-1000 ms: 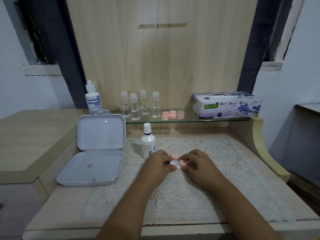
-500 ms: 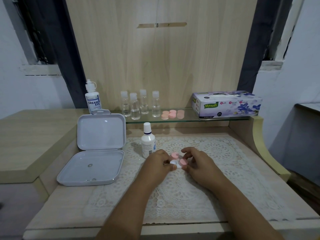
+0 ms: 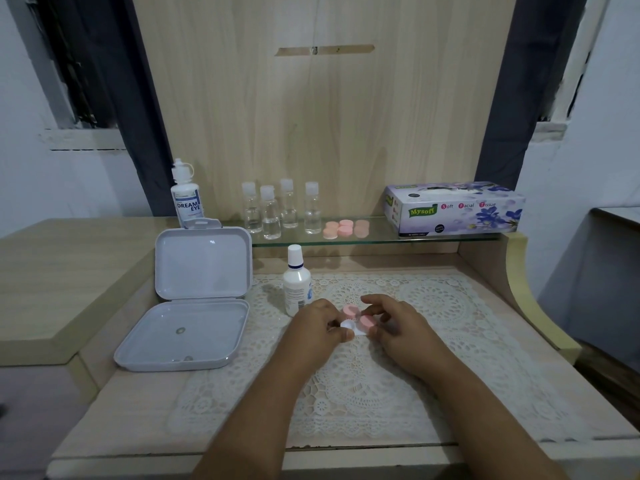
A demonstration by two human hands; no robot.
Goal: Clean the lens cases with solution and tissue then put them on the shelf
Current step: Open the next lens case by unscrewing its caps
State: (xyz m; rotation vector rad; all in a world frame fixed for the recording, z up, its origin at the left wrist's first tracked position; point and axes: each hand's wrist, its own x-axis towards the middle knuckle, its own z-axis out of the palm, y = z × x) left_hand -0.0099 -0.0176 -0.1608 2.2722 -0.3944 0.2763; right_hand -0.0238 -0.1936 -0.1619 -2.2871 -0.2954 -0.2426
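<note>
A white lens case (image 3: 350, 326) with a pink cap sits on the lace mat between my hands. My left hand (image 3: 317, 329) pinches its left end. The fingers of my right hand (image 3: 398, 325) curl round the pink cap (image 3: 367, 321) on its right well. A second pink cap (image 3: 350, 310) lies just behind. A white solution bottle (image 3: 296, 282) stands left of my hands. Several pink lens cases (image 3: 344, 228) rest on the glass shelf (image 3: 381, 235), beside the tissue box (image 3: 453, 209).
An open grey plastic box (image 3: 187, 327) lies at the left. On the shelf stand several small clear bottles (image 3: 280, 211) and a Dream Eye bottle (image 3: 186, 197). The lace mat (image 3: 433, 341) covers the desk. A curved wooden side panel (image 3: 526, 296) bounds the right.
My right hand's fingers have lifted and spread over the pink cap, turning slightly. My left hand and the case stay in place.
</note>
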